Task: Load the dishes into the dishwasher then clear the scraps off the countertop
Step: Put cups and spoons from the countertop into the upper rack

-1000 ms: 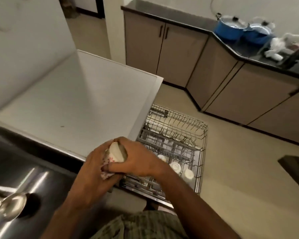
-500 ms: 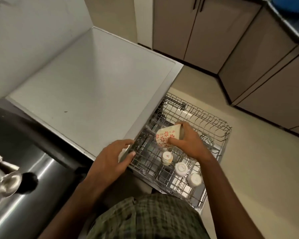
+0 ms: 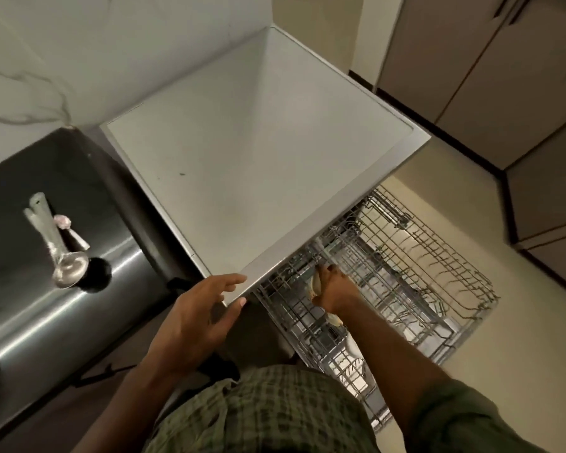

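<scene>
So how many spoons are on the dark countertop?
2: a large steel spoon by the dark round spot, and a smaller spoon beside its handle. Others may be out of frame.

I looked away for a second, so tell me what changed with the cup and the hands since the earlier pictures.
The cup went from both hands above the counter edge down into the dish rack, carried by the right hand, which still holds it. The left hand let go of it and now rests open on the corner of the white top. The rack stays pulled out; the spoon remains in the sink.

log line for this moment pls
right hand: holds pale cup in grey wire rack | left hand: on dishwasher's white top corner
</scene>
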The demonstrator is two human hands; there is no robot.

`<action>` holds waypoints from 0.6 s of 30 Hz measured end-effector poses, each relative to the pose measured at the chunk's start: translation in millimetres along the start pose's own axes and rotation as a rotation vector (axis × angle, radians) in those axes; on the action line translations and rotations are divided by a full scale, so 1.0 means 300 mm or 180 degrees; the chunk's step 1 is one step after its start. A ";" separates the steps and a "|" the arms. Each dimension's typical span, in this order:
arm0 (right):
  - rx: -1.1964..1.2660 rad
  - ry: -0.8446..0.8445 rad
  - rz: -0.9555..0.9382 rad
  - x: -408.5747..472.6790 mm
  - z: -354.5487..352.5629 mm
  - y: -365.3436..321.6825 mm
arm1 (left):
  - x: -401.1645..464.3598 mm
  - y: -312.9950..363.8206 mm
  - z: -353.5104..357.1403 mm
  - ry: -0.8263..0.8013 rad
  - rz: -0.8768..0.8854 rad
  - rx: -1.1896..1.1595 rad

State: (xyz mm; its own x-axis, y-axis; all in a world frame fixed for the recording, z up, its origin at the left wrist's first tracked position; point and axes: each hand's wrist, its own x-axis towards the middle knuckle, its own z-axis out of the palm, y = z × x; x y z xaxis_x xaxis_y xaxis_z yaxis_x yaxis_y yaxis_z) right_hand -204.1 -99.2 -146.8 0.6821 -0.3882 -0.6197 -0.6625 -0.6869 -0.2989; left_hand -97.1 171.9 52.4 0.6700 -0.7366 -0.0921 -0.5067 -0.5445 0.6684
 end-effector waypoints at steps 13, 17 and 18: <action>-0.0122 -0.0117 0.0191 0.149 0.121 -0.010 | -0.091 -0.008 -0.042 0.0182 -0.0536 0.0047; -0.0105 -0.0219 0.0263 0.178 0.140 -0.017 | -0.097 -0.030 -0.055 0.0177 -0.0598 0.0059; -0.0101 -0.0223 0.0268 0.182 0.144 -0.019 | -0.095 -0.031 -0.058 0.0169 -0.0592 0.0056</action>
State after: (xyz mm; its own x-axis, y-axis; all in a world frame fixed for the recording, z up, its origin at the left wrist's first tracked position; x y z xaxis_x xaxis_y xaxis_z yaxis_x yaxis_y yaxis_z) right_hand -176.4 -89.9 -210.2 0.6004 -0.4020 -0.6913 -0.7056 -0.6732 -0.2214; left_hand -101.9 205.0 61.7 0.7804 -0.6007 -0.1735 -0.3805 -0.6765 0.6305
